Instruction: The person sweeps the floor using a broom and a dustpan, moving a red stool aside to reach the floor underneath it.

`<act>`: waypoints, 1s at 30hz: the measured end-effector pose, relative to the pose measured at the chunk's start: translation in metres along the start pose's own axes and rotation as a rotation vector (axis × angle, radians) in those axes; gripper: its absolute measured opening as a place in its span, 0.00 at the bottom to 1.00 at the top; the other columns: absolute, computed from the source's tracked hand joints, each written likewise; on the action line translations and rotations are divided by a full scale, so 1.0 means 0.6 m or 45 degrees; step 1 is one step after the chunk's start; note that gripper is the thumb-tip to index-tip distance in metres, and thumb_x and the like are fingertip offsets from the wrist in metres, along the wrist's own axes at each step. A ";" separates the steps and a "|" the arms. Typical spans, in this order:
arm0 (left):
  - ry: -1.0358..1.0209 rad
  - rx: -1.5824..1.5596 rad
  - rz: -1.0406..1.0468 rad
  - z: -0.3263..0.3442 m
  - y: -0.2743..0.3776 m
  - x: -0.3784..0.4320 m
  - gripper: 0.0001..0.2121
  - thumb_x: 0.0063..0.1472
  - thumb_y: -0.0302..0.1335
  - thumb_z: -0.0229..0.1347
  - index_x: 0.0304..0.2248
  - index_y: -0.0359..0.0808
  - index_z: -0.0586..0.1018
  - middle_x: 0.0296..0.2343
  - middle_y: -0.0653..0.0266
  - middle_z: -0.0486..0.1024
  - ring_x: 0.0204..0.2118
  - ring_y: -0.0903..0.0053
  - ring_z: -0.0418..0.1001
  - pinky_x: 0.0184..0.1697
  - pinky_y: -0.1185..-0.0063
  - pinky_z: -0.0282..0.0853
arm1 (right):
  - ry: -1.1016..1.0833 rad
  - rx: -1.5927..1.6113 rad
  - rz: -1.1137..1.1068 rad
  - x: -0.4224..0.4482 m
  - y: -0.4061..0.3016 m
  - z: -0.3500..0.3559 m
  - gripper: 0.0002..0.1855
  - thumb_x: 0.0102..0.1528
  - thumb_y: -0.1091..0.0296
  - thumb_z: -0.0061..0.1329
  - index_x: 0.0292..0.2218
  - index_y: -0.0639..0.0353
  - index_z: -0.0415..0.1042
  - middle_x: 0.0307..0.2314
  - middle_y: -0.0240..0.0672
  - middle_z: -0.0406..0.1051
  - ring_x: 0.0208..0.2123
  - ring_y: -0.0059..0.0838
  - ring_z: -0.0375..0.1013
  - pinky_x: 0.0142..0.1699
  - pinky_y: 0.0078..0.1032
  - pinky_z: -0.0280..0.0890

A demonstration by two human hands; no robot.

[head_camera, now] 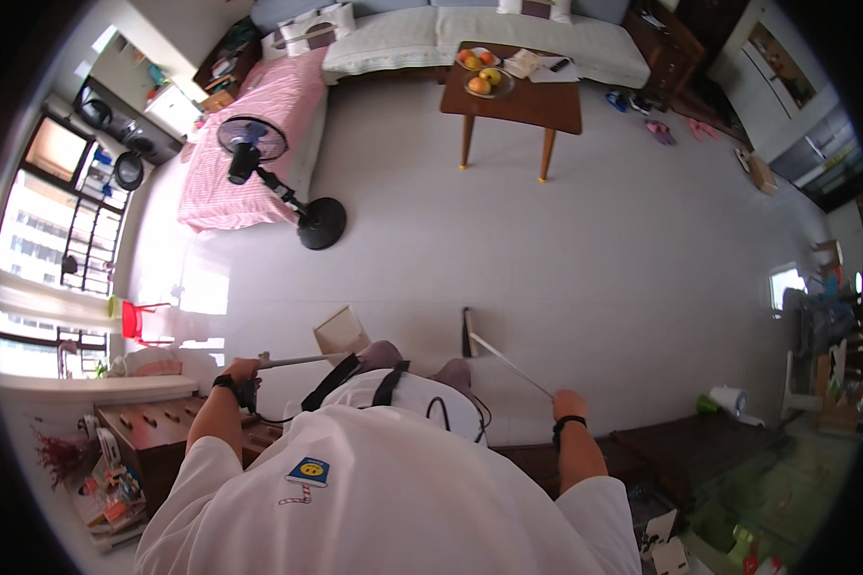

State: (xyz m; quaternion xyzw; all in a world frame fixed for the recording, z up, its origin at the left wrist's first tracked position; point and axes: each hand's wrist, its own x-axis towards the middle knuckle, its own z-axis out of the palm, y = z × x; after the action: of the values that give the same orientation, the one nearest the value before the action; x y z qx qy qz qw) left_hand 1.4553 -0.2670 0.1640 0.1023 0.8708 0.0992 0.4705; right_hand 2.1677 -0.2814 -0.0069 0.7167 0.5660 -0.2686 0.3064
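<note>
My left hand (243, 371) is closed around the upper end of a long-handled dustpan's pole. The pale dustpan (340, 333) rests on the tiled floor in front of my feet, its handle partly hidden by my leg. On the other side, my right hand (569, 405) grips the top of a thin broom handle (510, 364). The broom head (469, 333) with dark bristles touches the floor to the right of the dustpan, apart from it. Any dirt on the floor is too small to tell.
A black standing fan (321, 223) is ahead on the left, beside a daybed with a pink checked cover (230, 194). Farther off, a wooden coffee table (514, 106) bears fruit bowls before a long sofa (388, 39). Slippers (659, 132) lie at right; a red stool (133, 321) stands left.
</note>
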 end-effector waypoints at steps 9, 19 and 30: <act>-0.016 -0.109 0.014 -0.021 0.001 0.063 0.13 0.56 0.32 0.52 0.20 0.33 0.67 0.14 0.64 0.62 0.18 0.72 0.66 0.21 0.73 0.67 | 0.171 0.172 0.403 0.012 0.094 -0.043 0.11 0.56 0.68 0.38 0.33 0.64 0.71 0.29 0.45 0.71 0.31 0.41 0.71 0.36 0.32 0.68; -0.009 -0.197 -0.051 -0.041 -0.012 0.197 0.13 0.52 0.31 0.56 0.21 0.30 0.68 0.16 0.63 0.65 0.15 0.72 0.68 0.18 0.74 0.68 | 0.289 0.337 -0.120 0.046 -0.197 -0.241 0.13 0.53 0.68 0.39 0.36 0.62 0.71 0.28 0.47 0.71 0.31 0.45 0.70 0.37 0.36 0.66; -0.042 0.140 -0.158 -0.066 0.052 0.247 0.17 0.52 0.34 0.53 0.36 0.27 0.74 0.18 0.61 0.71 0.17 0.76 0.70 0.19 0.77 0.68 | 0.084 0.087 -0.909 0.210 -0.818 -0.329 0.12 0.52 0.61 0.39 0.30 0.60 0.69 0.28 0.47 0.70 0.33 0.49 0.68 0.38 0.41 0.63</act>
State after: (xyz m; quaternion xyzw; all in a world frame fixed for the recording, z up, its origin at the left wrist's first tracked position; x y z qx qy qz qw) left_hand 1.3451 -0.1999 0.0753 0.0755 0.8717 0.0200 0.4838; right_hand 1.7232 0.0313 -0.0334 0.4920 0.7810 -0.3541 0.1505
